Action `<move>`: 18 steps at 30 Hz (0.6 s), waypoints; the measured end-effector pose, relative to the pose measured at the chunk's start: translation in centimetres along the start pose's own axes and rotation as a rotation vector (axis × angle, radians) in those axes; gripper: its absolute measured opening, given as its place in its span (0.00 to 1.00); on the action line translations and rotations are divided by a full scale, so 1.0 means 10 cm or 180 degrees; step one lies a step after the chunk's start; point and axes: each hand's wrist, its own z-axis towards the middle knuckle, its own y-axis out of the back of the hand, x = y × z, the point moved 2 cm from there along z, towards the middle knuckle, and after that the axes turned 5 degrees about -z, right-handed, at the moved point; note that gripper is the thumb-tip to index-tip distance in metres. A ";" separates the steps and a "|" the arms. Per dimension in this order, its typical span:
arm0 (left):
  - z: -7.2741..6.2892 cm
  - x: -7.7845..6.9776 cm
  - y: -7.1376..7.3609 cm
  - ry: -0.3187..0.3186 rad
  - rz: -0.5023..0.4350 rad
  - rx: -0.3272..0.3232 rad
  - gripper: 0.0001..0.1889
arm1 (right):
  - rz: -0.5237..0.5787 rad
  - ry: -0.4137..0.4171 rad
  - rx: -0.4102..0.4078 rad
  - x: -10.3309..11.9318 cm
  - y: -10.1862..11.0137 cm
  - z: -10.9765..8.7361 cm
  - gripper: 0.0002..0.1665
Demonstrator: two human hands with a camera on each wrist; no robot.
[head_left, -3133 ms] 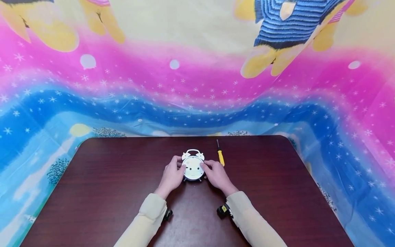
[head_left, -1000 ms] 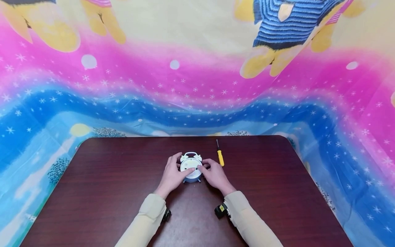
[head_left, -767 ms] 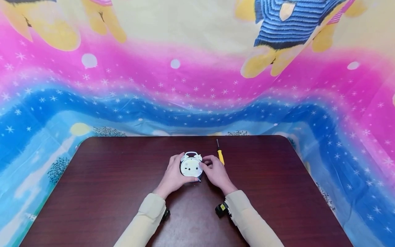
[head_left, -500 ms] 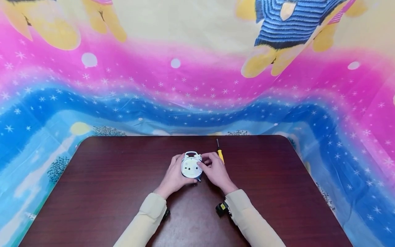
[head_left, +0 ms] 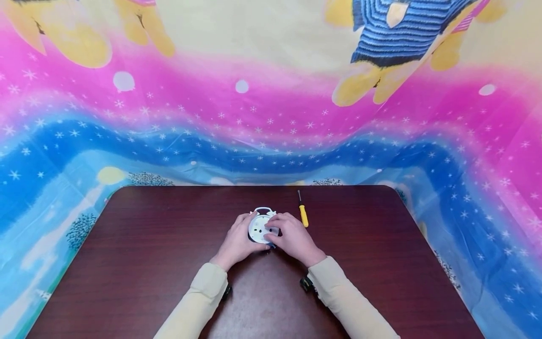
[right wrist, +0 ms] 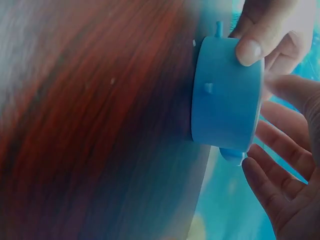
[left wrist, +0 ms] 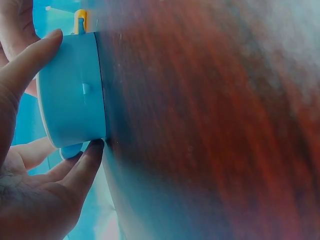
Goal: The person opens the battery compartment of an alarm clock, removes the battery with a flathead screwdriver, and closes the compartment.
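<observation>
A twin-bell alarm clock [head_left: 259,235] lies face down on the dark table, its white back up and its handle pointing away. Two dark spots show on that back; the wrist views show the blue side wall of the clock [left wrist: 72,90]. My left hand [head_left: 238,240] grips the body, thumb [right wrist: 250,50] along the near edge and fingers at the far left side. Over the back's right half, my right hand [head_left: 294,238] spreads its thumb and forefinger apart, a dark spot visible between them. The fingertips' contact with the back is unclear. Other right fingers [right wrist: 270,185] are near a bell.
A screwdriver [head_left: 303,214] with a yellow handle lies right of the clock, beyond my right hand. The brown table [head_left: 148,245] has rounded far corners. A patterned cloth [head_left: 203,108] hangs behind and around it.
My left thumb has moved from the clock's back down to its near edge. My right hand has shifted left over the back, its thumb and forefinger parting. The clock has moved slightly left.
</observation>
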 end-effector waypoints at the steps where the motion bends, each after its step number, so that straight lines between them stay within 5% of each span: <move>1: 0.00 0.00 0.00 -0.0009 0.0018 -0.0004 0.54 | -0.0059 0.0060 0.0002 0.00 0.00 0.00 0.15; 18: 0.00 -0.02 0.02 0.0009 0.0080 -0.0022 0.54 | -0.0479 0.0554 0.0142 0.02 0.01 0.05 0.15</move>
